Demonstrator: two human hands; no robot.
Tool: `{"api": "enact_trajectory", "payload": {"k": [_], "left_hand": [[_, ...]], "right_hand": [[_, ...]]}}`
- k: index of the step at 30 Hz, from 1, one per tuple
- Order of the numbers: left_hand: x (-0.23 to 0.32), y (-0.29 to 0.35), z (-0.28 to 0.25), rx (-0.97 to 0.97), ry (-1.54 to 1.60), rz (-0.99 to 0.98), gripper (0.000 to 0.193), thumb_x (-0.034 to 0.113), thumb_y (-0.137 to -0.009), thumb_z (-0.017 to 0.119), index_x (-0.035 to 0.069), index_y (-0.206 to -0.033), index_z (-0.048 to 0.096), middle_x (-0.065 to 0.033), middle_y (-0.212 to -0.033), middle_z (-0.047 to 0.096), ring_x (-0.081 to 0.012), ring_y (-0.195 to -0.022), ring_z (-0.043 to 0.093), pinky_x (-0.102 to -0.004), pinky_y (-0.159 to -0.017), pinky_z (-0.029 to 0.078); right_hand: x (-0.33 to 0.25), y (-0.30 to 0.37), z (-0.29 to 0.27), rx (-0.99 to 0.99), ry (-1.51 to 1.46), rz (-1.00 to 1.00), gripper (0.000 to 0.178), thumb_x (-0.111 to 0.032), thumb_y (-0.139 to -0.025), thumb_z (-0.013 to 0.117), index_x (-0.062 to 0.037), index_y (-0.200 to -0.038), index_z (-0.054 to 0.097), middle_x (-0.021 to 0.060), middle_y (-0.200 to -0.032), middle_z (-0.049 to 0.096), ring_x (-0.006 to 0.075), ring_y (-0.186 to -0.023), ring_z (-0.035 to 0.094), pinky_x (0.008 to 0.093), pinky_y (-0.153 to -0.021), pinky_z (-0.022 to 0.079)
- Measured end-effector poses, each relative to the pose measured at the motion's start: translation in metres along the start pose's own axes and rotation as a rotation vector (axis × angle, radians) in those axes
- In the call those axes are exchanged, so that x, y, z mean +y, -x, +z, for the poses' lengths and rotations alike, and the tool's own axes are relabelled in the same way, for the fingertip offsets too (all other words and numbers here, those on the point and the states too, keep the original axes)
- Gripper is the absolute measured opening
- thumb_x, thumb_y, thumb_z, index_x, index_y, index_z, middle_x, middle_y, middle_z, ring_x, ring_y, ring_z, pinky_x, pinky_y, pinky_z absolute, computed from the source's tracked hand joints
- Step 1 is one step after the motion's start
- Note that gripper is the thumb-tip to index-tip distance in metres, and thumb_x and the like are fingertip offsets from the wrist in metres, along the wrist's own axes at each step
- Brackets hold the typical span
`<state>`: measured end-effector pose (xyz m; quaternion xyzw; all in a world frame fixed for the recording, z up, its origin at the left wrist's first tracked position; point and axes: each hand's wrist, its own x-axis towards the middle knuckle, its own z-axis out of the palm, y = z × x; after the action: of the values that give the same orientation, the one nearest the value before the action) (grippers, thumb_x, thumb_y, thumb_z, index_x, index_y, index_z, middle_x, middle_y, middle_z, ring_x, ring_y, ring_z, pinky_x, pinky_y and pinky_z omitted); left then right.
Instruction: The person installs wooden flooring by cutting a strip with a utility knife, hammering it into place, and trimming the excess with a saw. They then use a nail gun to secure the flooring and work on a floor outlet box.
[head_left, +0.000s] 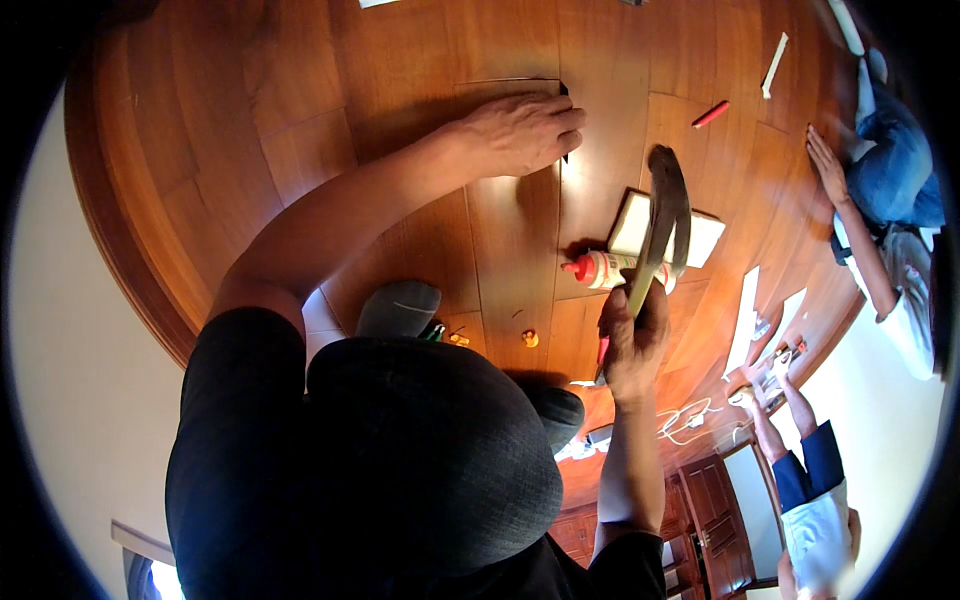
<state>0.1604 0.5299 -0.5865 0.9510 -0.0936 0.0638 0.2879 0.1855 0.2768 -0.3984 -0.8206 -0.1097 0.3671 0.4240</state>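
Note:
My left hand (525,135) rests low over the wooden floor with its fingers bent and pressed together. Between them is a thin black strip (565,90), whose ends show above and below the fingers at a plank joint; the rest is hidden. My right hand (635,340) grips the handle of a claw hammer (668,210), its dark head raised and pointing away from me. Beneath the hammer lies a white glue bottle (597,268) with a red cap, on its side. Just beyond that is a pale, flat block (630,225), partly covered by the hammer.
A red pen-like stick (711,114) and a white strip (775,65) lie farther right. Small orange pieces (530,339) sit near my feet. One person (900,180) is on the floor at right; another (810,490) works by long white strips (742,322) and a cable (690,420).

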Motion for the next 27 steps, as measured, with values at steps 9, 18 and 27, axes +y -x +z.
{"api": "enact_trajectory", "payload": {"k": [9, 18, 27], "left_hand": [[0.000, 0.003, 0.002, 0.003, 0.055, -0.038, 0.025, 0.018, -0.099, 0.052, 0.003, -0.111, 0.067, -0.0096, -0.121, 0.060, -0.0282, -0.117, 0.059, -0.0398, -0.101, 0.053], [-0.003, 0.011, 0.007, 0.050, 0.011, 0.033, 0.031, 0.014, -0.094, 0.054, 0.003, -0.119, 0.068, -0.0072, -0.121, 0.060, -0.0258, -0.116, 0.059, -0.0359, -0.100, 0.054], [-0.002, 0.014, 0.009, 0.045, 0.041, -0.001, 0.033, 0.013, -0.093, 0.056, 0.004, -0.122, 0.068, -0.0069, -0.128, 0.060, -0.0252, -0.120, 0.059, -0.0346, -0.102, 0.054]], "right_hand": [[0.007, -0.046, 0.018, -0.033, 0.168, -0.059, 0.047, -0.033, -0.111, 0.051, 0.0029, -0.142, 0.048, 0.0121, -0.087, 0.074, 0.0137, -0.063, 0.062, 0.0291, -0.058, 0.049], [0.018, -0.079, 0.037, -0.069, 0.206, -0.008, 0.049, -0.026, -0.111, 0.050, -0.0049, -0.154, 0.037, 0.0134, -0.078, 0.064, 0.0201, -0.060, 0.067, 0.0361, -0.056, 0.054], [0.023, -0.085, 0.039, -0.058, 0.193, -0.123, 0.058, -0.027, -0.112, 0.050, 0.0048, -0.156, 0.031, 0.0017, -0.073, 0.055, 0.0111, -0.056, 0.063, 0.0280, -0.049, 0.054]]}}
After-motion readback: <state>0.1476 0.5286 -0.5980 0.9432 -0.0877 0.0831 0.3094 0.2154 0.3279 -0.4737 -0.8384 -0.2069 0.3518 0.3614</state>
